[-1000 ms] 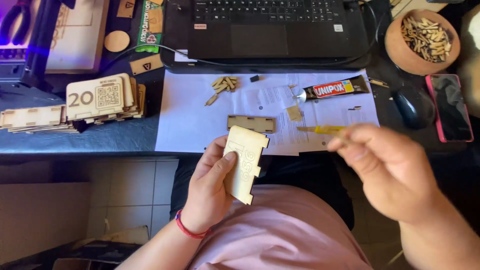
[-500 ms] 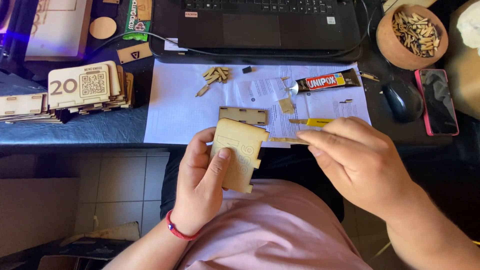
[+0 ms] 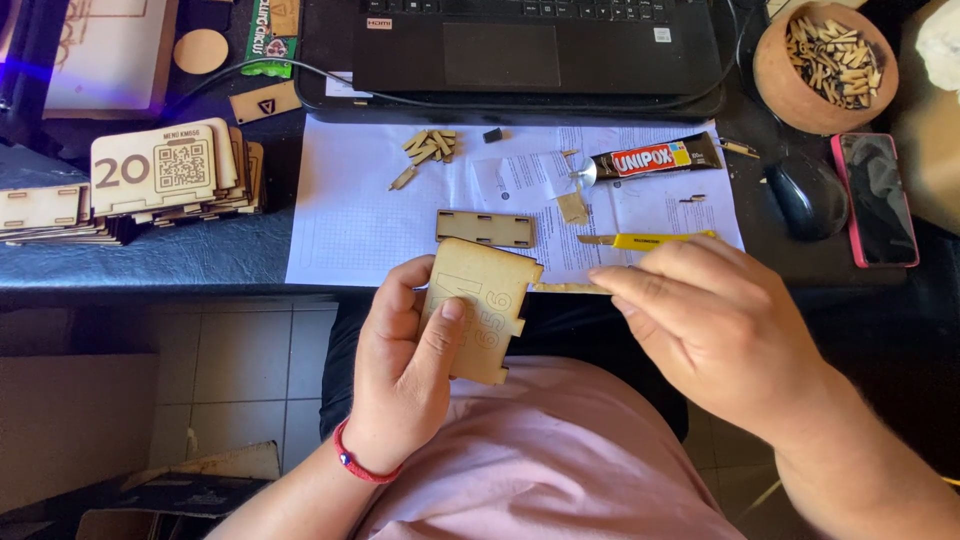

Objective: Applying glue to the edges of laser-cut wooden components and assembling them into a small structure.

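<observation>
Assembly of small laser-cut wooden parts, judged early to mid stage. Left hand [image 3: 405, 375] closed around a flat plywood panel [image 3: 480, 310] with tabbed edges, thumb pressed across its face, held above the lap just near of the table edge [image 3: 150, 262]. Right hand [image 3: 715, 320] pinching a thin wooden strip [image 3: 568, 288] between fingertips, remaining fingers loosely curled; strip's left end touching the panel's upper right edge. Seating of strip in a slot: cannot tell.

Done, by appearance: panel picked up, strip brought to it. Left, by appearance: joint not visibly closed; slotted wooden piece [image 3: 486, 228] lying unused on the white paper sheet [image 3: 350, 215]; small wooden pegs [image 3: 430, 148] loose further back; glue tube [image 3: 650, 160] uncapped, nozzle leftward.

Orientation: panel long axis running near–far, tilted slightly clockwise, engraved face up toward the camera. Strip long axis left–right, almost level, free end hidden inside right-hand grip.

Also present: yellow craft knife [image 3: 645, 240], stack of engraved plaques [image 3: 165, 175] at left, bowl of pegs [image 3: 825, 65] far right.
</observation>
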